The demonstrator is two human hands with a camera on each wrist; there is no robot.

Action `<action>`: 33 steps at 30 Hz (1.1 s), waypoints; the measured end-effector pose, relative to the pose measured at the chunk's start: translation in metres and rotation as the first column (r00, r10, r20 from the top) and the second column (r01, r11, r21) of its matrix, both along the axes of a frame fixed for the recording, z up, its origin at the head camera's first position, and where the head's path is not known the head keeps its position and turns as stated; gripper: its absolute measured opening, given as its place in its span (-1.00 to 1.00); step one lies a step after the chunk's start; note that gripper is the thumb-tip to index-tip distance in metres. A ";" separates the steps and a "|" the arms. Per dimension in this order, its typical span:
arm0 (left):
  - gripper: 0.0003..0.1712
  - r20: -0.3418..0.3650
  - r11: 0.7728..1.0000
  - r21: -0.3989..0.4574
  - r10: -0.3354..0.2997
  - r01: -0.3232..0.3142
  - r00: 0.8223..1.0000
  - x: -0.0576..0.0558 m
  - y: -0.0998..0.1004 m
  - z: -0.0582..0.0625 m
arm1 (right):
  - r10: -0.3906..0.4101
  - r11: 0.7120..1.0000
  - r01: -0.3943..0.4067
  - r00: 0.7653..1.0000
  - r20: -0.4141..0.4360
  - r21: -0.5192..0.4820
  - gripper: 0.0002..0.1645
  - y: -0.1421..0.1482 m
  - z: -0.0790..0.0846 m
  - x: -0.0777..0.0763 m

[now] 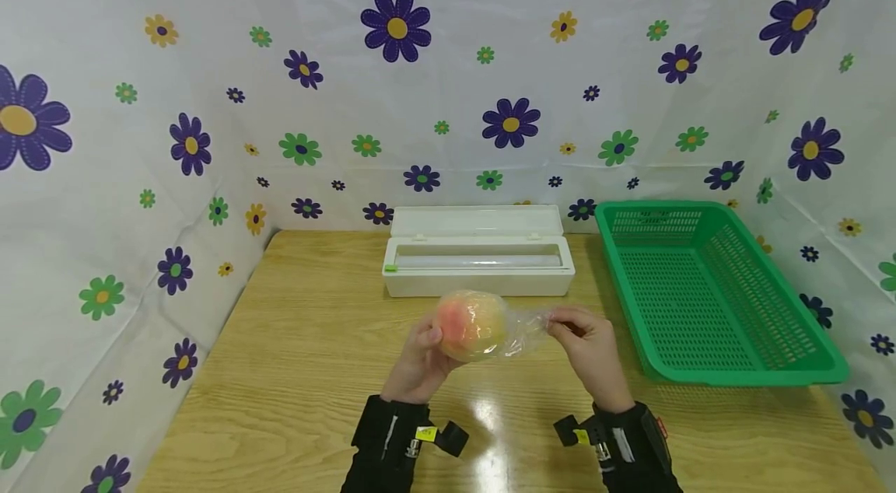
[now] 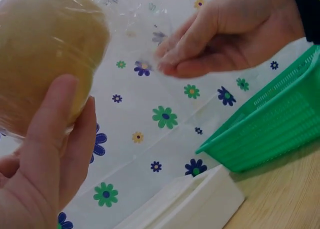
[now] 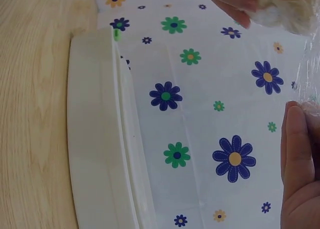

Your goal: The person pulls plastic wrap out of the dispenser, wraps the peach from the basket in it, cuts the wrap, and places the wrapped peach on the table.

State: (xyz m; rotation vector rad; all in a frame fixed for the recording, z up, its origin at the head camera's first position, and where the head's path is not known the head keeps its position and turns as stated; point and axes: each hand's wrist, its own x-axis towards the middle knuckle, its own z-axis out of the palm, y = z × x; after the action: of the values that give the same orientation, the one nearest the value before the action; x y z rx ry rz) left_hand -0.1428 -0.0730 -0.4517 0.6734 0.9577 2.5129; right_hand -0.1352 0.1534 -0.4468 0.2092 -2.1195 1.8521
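A round yellow-and-pink fruit (image 1: 470, 326), which looks like a peach, is wrapped in clear plastic film. My left hand (image 1: 421, 359) grips it from the left and below, thumb against its side; in the left wrist view the thumb (image 2: 52, 106) presses on the film-covered fruit (image 2: 47, 49). A loose tail of the plastic film (image 1: 521, 331) stretches to the right. Its far end is pinched between the thumb and fingers of my right hand (image 1: 588, 349). The right wrist view shows the film (image 3: 309, 74) drawn taut between the fruit and the right fingers (image 3: 297, 139).
Behind the hands stands a white film dispenser box (image 1: 479, 283) with its lid (image 1: 476, 221) raised and a roll inside. To the right, a green plastic basket (image 1: 742, 376) sits on the wooden table (image 1: 308, 322). A flowered cloth (image 1: 448, 89) hangs behind and at both sides.
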 end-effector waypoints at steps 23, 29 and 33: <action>-0.53 0.039 0.983 -0.177 -0.046 0.052 0.998 0.011 0.024 0.002 | 0.233 0.969 -0.230 0.972 0.020 -0.093 -0.89 -0.020 0.002 0.002; -0.48 0.053 0.971 -0.212 0.128 -0.114 0.990 0.011 0.026 0.007 | 0.473 0.804 -0.461 0.879 -0.065 -0.376 -0.59 -0.016 0.002 0.006; -0.33 0.034 0.950 -0.283 0.147 -0.131 0.989 0.012 0.028 0.011 | 0.532 0.787 -0.514 0.846 -0.046 -0.341 -0.23 -0.019 0.003 0.008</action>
State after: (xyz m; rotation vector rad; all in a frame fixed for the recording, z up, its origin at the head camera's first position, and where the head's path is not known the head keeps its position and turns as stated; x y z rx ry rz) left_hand -0.1306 -0.0446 -0.4411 0.4609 1.3500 2.4292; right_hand -0.1274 0.1342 -0.4434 0.7392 -1.8417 2.5273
